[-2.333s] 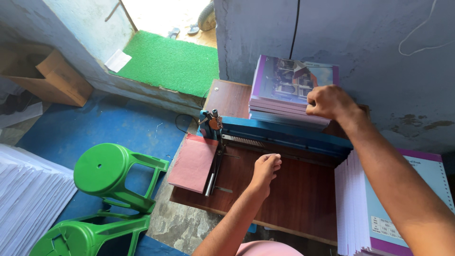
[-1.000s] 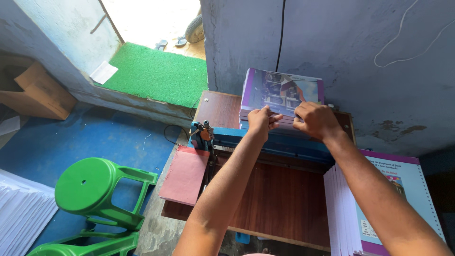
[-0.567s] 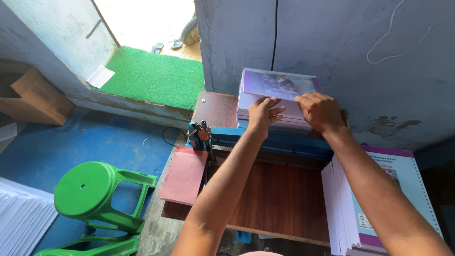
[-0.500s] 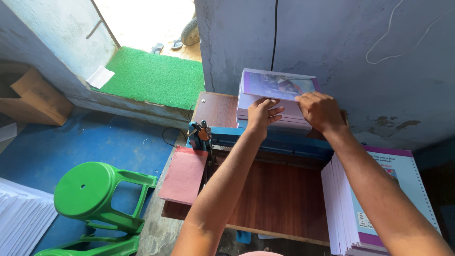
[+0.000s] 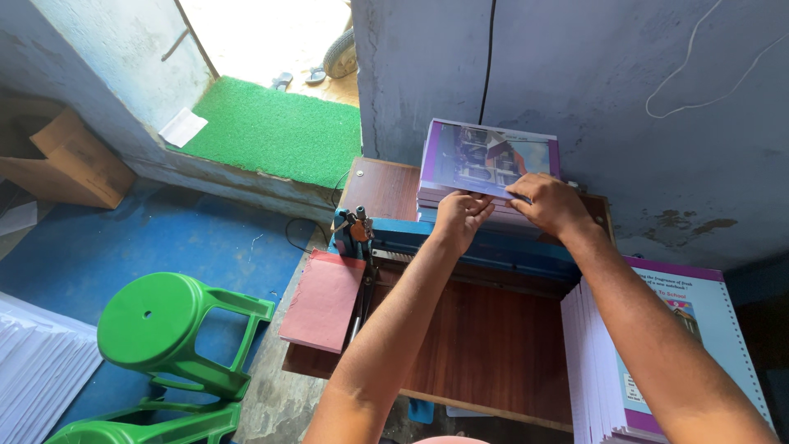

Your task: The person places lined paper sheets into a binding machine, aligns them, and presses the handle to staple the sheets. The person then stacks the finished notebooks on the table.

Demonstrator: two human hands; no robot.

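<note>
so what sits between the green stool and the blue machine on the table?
In the head view, between the green stool and the blue machine lies a flat red pad at the table's left edge, then bare concrete floor.

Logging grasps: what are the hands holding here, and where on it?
Both hands, left and right, grip the top booklet of the stack by its near edge.
</note>
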